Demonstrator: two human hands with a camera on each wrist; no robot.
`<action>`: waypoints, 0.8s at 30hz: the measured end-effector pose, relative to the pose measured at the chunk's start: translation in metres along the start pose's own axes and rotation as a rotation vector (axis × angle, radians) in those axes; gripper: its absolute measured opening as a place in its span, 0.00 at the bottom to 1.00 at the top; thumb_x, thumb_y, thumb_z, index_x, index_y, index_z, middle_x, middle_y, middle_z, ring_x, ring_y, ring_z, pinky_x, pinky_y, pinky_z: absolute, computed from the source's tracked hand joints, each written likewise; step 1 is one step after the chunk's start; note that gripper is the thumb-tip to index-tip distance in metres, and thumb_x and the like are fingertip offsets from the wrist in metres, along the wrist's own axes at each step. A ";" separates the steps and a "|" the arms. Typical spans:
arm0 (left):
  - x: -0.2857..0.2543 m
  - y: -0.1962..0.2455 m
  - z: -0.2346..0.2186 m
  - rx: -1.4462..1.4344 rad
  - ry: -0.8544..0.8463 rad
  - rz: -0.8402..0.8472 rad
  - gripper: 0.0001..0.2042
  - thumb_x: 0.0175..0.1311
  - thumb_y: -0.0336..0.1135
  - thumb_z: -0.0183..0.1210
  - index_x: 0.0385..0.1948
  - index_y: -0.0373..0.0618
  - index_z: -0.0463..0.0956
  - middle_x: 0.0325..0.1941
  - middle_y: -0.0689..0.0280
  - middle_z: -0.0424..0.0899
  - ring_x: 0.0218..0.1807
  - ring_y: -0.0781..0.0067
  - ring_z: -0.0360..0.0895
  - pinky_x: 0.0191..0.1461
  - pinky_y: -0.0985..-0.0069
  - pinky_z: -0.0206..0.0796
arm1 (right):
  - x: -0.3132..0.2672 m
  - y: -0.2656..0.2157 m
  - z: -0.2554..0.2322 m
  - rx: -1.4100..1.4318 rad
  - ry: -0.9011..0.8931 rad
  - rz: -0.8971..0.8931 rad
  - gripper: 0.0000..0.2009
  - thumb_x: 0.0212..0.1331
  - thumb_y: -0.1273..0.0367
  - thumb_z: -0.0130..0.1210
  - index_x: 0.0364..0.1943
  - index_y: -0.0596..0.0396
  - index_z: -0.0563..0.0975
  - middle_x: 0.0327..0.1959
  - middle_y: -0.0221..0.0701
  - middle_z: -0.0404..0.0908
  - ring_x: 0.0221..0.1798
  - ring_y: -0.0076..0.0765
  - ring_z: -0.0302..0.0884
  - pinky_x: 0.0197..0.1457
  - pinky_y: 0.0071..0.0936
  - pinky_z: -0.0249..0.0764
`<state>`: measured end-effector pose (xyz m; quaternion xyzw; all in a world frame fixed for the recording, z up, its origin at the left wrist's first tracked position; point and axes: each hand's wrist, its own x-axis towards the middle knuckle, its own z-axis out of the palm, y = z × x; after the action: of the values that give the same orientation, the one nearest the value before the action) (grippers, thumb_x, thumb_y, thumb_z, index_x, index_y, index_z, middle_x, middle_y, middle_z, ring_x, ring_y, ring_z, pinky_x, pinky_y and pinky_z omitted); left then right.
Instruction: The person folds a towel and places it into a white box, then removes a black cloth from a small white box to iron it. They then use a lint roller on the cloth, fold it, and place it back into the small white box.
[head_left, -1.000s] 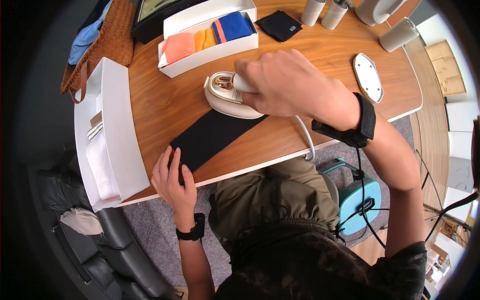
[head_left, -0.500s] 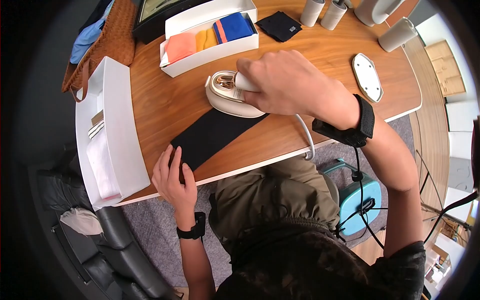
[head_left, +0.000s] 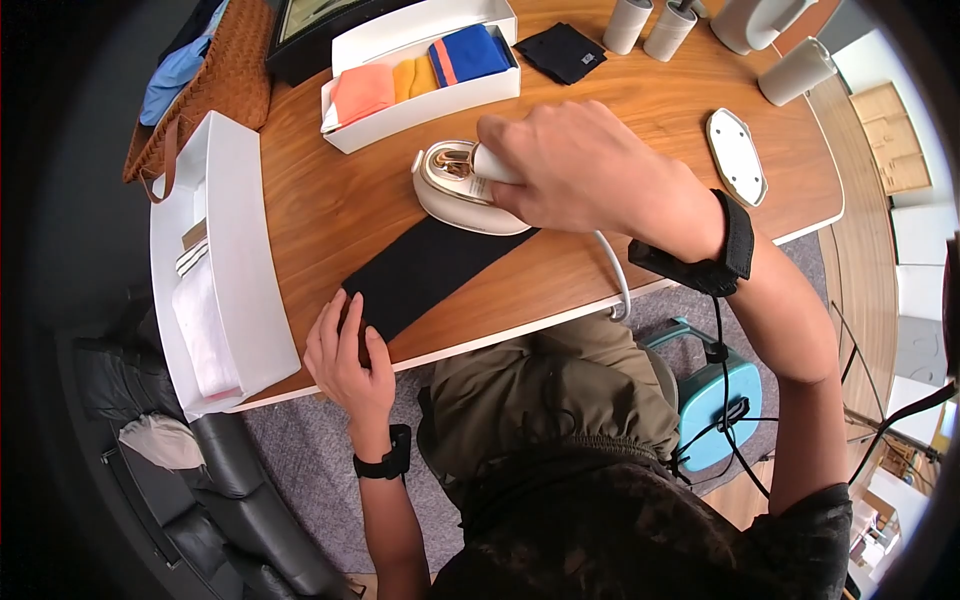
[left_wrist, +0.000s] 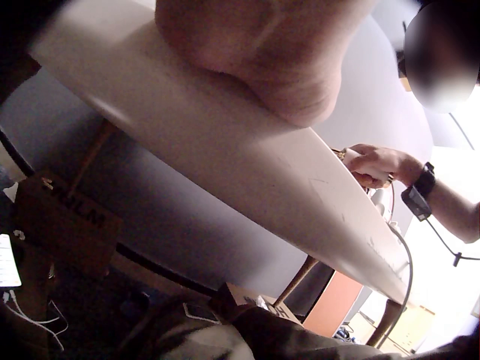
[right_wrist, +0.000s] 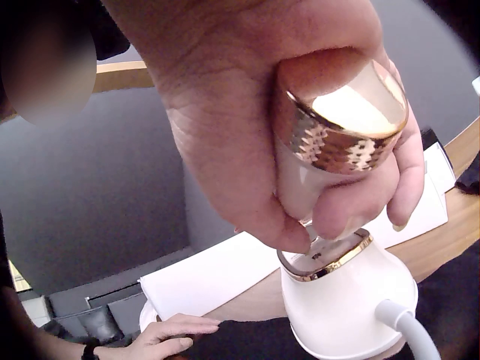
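My right hand [head_left: 590, 165] grips the handle of a small white iron [head_left: 455, 205] with gold trim. The iron rests on the upper end of a long black strip of cloth [head_left: 430, 275], which lies slantwise on the wooden table [head_left: 330, 200]. In the right wrist view, fingers and thumb wrap round the gold-capped handle, and a cord leaves the iron's white body [right_wrist: 345, 307]. At the cloth's lower end, near the table's front edge, my left hand [head_left: 348, 365] lies with fingers extended over the cloth's corner. The cloth under the iron is hidden.
A white box [head_left: 240, 280] with white cloth inside stands left. Behind, another white box [head_left: 425, 118] holds folded orange, yellow and blue cloths, beside a folded black cloth [head_left: 560, 52]. A white oval base [head_left: 737, 157] lies right. The iron's cord [head_left: 615, 275] drops over the front edge.
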<state>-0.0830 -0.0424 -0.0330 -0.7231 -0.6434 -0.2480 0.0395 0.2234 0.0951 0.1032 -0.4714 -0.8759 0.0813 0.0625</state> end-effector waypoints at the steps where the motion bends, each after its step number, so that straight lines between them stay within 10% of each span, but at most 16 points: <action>1: 0.000 0.000 0.000 0.001 -0.002 -0.002 0.19 0.68 0.35 0.57 0.59 0.49 0.84 0.68 0.66 0.82 0.69 0.57 0.74 0.71 0.58 0.58 | -0.001 0.000 0.000 0.000 0.000 -0.001 0.14 0.59 0.63 0.64 0.38 0.62 0.82 0.26 0.45 0.86 0.35 0.54 0.88 0.40 0.45 0.83; 24: -0.001 -0.001 0.001 -0.002 0.006 -0.003 0.19 0.68 0.36 0.57 0.59 0.49 0.84 0.68 0.66 0.82 0.69 0.58 0.74 0.71 0.58 0.58 | -0.005 -0.004 -0.002 0.006 -0.021 -0.012 0.14 0.60 0.63 0.65 0.39 0.62 0.80 0.24 0.45 0.85 0.32 0.54 0.88 0.37 0.45 0.82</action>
<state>-0.0837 -0.0424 -0.0348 -0.7213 -0.6443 -0.2510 0.0401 0.2235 0.0893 0.1062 -0.4652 -0.8790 0.0884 0.0555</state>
